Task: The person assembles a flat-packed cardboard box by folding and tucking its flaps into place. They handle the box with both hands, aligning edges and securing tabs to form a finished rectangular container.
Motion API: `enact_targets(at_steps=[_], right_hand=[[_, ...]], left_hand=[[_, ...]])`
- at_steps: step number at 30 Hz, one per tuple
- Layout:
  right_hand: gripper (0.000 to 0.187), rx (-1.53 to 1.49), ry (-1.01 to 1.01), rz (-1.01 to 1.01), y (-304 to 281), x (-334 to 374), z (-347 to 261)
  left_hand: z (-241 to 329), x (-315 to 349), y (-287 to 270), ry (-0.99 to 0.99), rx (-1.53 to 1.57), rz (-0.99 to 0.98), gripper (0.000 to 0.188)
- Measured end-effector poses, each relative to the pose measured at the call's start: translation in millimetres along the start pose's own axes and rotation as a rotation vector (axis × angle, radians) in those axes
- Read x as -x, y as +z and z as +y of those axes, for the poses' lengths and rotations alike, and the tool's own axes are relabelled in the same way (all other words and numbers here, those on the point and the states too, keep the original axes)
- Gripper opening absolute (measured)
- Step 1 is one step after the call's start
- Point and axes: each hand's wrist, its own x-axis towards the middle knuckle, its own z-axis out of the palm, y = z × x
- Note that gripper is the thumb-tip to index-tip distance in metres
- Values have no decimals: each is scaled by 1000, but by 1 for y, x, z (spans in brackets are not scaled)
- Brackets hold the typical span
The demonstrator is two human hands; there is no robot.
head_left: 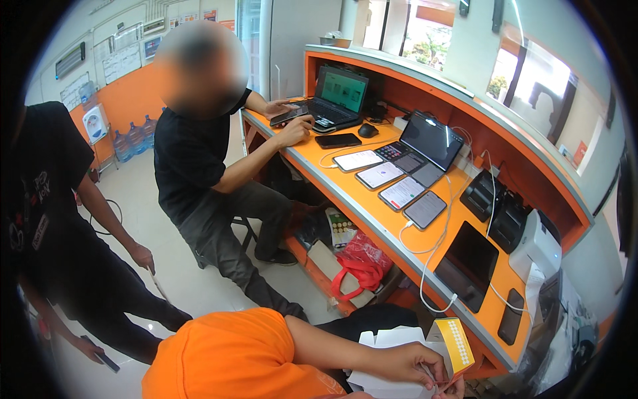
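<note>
At the lower right, a white folding carton point(385, 340) with a yellow printed flap point(454, 344) stands with its flaps up. My left hand point(412, 366) reaches across from an orange sleeve, its fingers pinched on a thin white and reddish edge of the carton. Close beside it, my right hand point(455, 387) shows only in part at the lower edge, fingers bent against the same edge. The carton's lower part is cut off by the picture's edge, and the hands hide some of its inside.
Along the orange counter point(415, 246) lie several lit phones point(402, 193), a black tablet point(468, 265), a dark phone point(511, 316) and charging cables. Black and white printers point(535, 243) stand behind. A seated person point(199, 146) handles a phone by a laptop point(339, 96); another person point(60, 199) stands left.
</note>
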Motion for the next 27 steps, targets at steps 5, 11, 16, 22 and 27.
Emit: enact_targets(at_steps=[5,11,16,22,27], right_hand=[[6,71,-90,-22,-1,-2,7],[5,174,-216,-186,-5,-10,15],[8,209,-286,-278,-7,-17,16],[12,234,-335,-339,-7,-23,18],[13,231,-346,-352,-4,-25,21]], left_hand=[[2,0,-1,-5,5,8,22],[3,0,-3,15,-15,30,22],[4,0,-3,-58,107,27,22],[3,2,-5,17,27,79,21],[3,4,-9,26,-7,103,17]])
